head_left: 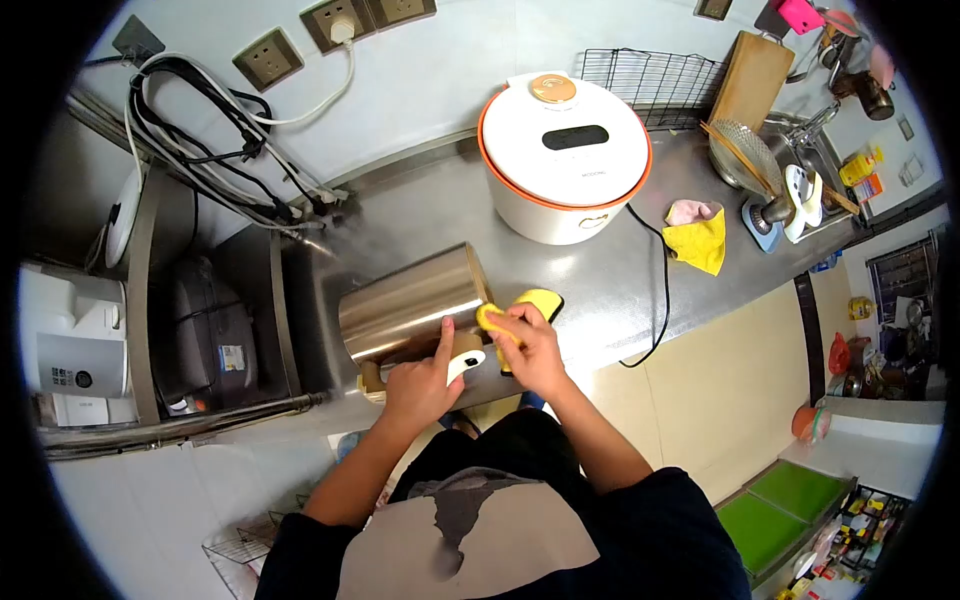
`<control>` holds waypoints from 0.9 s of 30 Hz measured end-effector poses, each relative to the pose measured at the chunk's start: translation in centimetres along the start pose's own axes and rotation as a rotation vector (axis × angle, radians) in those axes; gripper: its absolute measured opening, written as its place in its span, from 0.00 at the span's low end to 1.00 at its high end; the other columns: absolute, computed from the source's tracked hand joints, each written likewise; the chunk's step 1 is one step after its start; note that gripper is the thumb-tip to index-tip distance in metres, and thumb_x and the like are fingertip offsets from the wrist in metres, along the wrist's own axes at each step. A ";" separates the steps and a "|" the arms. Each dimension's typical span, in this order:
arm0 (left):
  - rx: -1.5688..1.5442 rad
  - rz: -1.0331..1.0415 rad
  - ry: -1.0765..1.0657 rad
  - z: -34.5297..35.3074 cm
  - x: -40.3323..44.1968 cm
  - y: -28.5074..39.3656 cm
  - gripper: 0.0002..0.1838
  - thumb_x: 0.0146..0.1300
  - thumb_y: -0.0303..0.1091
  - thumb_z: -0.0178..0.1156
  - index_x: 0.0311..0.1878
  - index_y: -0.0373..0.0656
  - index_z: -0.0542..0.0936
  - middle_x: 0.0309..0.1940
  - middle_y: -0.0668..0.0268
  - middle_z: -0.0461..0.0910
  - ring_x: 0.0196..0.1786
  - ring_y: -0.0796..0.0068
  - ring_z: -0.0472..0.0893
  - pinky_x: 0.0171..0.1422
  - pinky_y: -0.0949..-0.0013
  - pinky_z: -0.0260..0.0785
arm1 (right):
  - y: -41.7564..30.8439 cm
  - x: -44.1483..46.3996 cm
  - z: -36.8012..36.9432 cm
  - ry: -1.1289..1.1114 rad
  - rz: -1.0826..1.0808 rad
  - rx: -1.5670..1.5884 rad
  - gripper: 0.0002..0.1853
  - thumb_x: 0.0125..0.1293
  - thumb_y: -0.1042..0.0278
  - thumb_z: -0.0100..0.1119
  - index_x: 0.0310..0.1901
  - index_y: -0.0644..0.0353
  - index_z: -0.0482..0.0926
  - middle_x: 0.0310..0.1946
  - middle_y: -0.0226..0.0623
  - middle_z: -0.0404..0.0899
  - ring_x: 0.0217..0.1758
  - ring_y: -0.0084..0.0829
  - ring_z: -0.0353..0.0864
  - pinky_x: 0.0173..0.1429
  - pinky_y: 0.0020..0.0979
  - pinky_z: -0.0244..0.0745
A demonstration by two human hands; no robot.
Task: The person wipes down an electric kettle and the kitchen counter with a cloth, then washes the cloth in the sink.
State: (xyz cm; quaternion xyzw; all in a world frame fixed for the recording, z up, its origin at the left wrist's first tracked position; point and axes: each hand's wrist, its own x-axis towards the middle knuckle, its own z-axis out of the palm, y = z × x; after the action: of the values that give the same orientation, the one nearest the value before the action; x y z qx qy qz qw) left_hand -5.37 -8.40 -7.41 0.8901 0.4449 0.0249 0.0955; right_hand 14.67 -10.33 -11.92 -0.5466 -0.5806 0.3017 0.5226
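Observation:
A brushed-metal electric kettle (415,300) lies on its side on the steel counter, its white handle (466,364) turned towards me. My left hand (420,392) is closed on that handle, with the index finger stretched along the metal body. At the kettle's right end, my right hand (532,350) pinches a yellow cleaning cloth (490,317) against the rim. More yellow material with a dark edge (541,303) shows behind the right fingers; whether it is the same piece I cannot tell.
A white rice cooker (565,150) with an orange rim stands behind the kettle. A black cord (666,290) runs over the counter's front edge. To the right lie a yellow-and-pink cloth (698,238), a glass bowl (742,160) and a sink (815,160). Bundled cables (200,130) hang at left.

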 end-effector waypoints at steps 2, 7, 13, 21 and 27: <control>-0.024 -0.007 -0.016 0.1 -0.1 0.5 0.49 0.52 0.41 0.65 0.75 0.38 0.53 0.20 0.61 0.80 0.20 0.59 0.80 0.26 0.59 0.73 | -1.1 0.2 0.9 0.067 -0.244 -0.303 0.11 0.58 0.72 0.65 0.44 0.57 0.85 0.36 0.40 0.73 0.38 0.41 0.78 0.39 0.35 0.75; -0.018 0.043 0.046 0.8 -0.2 0.1 0.45 0.53 0.42 0.65 0.73 0.35 0.59 0.19 0.61 0.80 0.19 0.61 0.80 0.25 0.60 0.73 | -2.7 4.9 2.4 0.087 -0.282 -0.454 0.09 0.54 0.72 0.66 0.38 0.58 0.84 0.32 0.38 0.71 0.34 0.40 0.76 0.34 0.39 0.73; 0.014 0.030 0.045 0.7 0.1 -0.2 0.43 0.53 0.42 0.66 0.72 0.38 0.63 0.19 0.60 0.79 0.19 0.60 0.79 0.25 0.59 0.72 | -2.8 10.6 3.2 -0.109 -0.043 -0.505 0.06 0.59 0.68 0.63 0.36 0.57 0.85 0.34 0.42 0.75 0.40 0.42 0.79 0.39 0.41 0.76; 0.008 0.006 0.111 1.2 -0.6 0.2 0.41 0.51 0.42 0.67 0.70 0.42 0.67 0.18 0.63 0.79 0.19 0.63 0.79 0.26 0.61 0.72 | -2.2 11.6 4.3 -0.222 -0.306 -0.691 0.08 0.52 0.69 0.65 0.35 0.54 0.87 0.34 0.36 0.76 0.42 0.40 0.77 0.43 0.40 0.74; -0.057 -0.079 0.071 0.4 -0.5 0.0 0.38 0.53 0.46 0.66 0.69 0.50 0.69 0.22 0.60 0.81 0.24 0.56 0.81 0.31 0.55 0.74 | -3.9 5.4 0.7 -0.358 -0.471 -0.539 0.13 0.49 0.70 0.64 0.39 0.52 0.86 0.34 0.30 0.75 0.43 0.35 0.75 0.45 0.37 0.69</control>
State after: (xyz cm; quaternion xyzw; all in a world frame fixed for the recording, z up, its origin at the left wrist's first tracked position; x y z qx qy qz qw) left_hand -5.64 -8.83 -7.76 0.8673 0.4821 0.0654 0.1057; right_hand 13.56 -5.92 -7.05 -0.4549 -0.8303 0.1011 0.3057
